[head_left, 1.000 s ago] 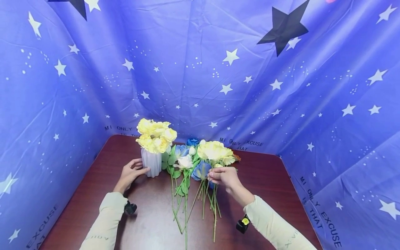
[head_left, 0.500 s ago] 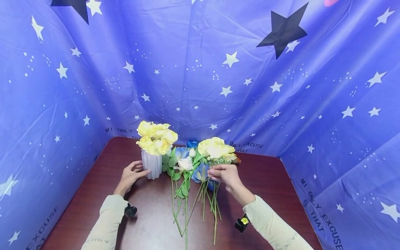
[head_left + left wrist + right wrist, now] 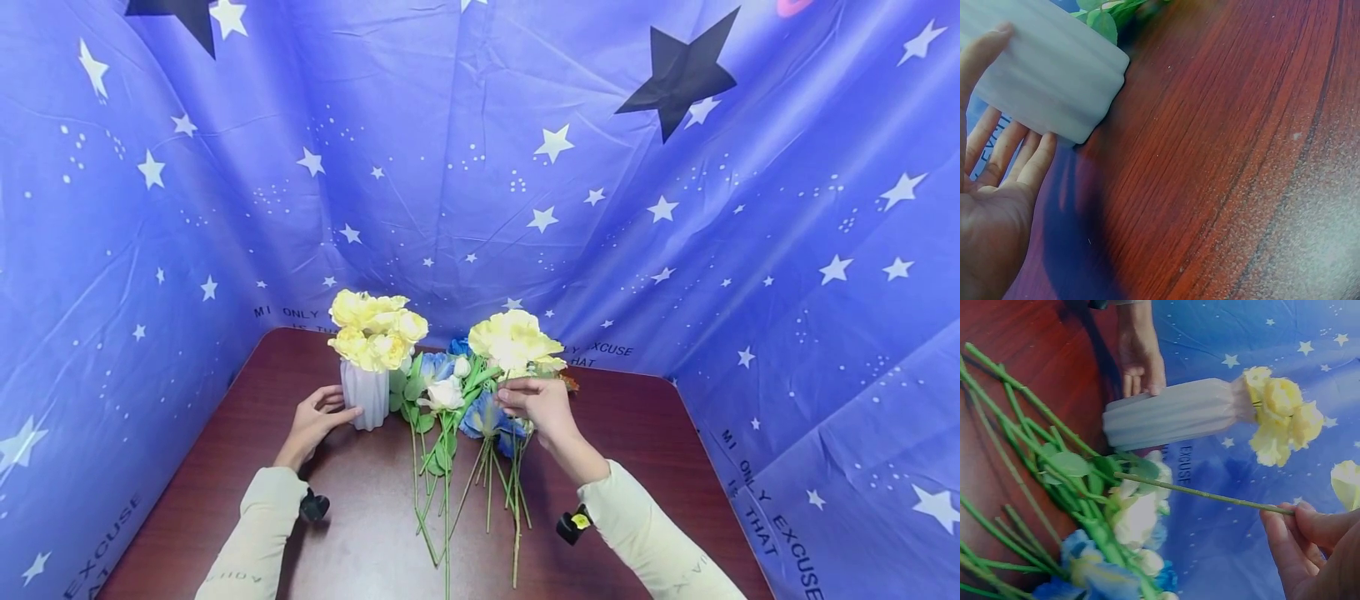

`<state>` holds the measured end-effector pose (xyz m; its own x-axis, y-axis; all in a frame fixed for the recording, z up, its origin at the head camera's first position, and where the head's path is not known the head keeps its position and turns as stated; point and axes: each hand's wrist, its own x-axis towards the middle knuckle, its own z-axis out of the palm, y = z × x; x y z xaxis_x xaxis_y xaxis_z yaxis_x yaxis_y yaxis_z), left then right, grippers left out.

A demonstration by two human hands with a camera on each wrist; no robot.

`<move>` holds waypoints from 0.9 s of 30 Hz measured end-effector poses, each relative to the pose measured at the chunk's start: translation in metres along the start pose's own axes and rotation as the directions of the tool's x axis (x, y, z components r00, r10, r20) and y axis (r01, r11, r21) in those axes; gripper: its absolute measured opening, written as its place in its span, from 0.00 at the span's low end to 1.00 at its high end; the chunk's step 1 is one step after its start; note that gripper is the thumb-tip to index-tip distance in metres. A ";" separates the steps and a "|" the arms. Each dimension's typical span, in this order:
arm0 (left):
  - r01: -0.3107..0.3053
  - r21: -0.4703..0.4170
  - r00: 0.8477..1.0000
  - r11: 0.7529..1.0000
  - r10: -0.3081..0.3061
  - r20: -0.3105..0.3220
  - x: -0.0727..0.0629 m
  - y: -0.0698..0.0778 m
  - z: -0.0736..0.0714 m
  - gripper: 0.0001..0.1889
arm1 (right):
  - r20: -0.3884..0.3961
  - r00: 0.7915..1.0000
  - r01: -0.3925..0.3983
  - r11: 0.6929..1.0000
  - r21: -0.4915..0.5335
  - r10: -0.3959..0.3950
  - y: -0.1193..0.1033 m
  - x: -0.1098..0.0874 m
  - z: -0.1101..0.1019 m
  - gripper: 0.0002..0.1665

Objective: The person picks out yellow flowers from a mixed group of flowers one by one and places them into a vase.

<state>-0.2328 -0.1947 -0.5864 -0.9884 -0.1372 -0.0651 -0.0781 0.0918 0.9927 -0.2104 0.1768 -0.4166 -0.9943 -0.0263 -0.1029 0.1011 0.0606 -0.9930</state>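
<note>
A pale fluted vase (image 3: 365,395) stands upright on the table at left centre, several yellow flowers (image 3: 375,329) in its mouth. My left hand (image 3: 315,421) holds the vase's near left side, thumb across the front and fingertips against the side in the left wrist view. Between thumb and fingers my right hand (image 3: 542,407) pinches the stem (image 3: 1210,494) of a yellow flower (image 3: 514,342), raised above the pile, its cut end free in the right wrist view. Under and beside that hand lie blue flowers (image 3: 483,415), white flowers (image 3: 444,394) and green leaves.
Long green stems (image 3: 447,517) from the pile point toward the table's near edge. The dark red-brown wooden table (image 3: 630,467) is walled by blue star-printed cloth (image 3: 480,167). An orange flower (image 3: 572,383) peeks out behind the right hand.
My right hand has lifted the yellow flower slightly up from the pile, uncovering more blue petals below. The left hand stays at the vase. The head view has shifted a little.
</note>
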 end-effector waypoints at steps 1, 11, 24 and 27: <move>0.000 0.002 1.000 1.000 0.000 -0.001 0.000 0.000 0.000 0.34 | -0.002 1.000 0.016 1.000 -0.006 -0.016 -0.003 0.000 0.002 0.15; -0.003 0.017 1.000 1.000 0.003 0.004 0.000 0.000 0.000 0.34 | 0.016 0.993 0.115 0.993 0.002 -0.115 -0.037 0.000 0.026 0.13; -0.007 0.031 1.000 1.000 0.007 0.004 -0.002 0.002 0.001 0.35 | 0.052 0.986 0.166 0.977 -0.137 -0.160 -0.069 -0.006 0.063 0.04; -0.006 0.024 1.000 1.000 0.006 -0.002 -0.002 0.002 0.001 0.34 | 0.069 0.983 0.179 0.976 -0.125 -0.171 -0.074 -0.009 0.074 0.08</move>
<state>-0.2310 -0.1933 -0.5846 -0.9886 -0.1388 -0.0587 -0.0752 0.1167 0.9903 -0.2063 0.0988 -0.3462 -0.9923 -0.1054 0.0648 -0.0831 0.1791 -0.9803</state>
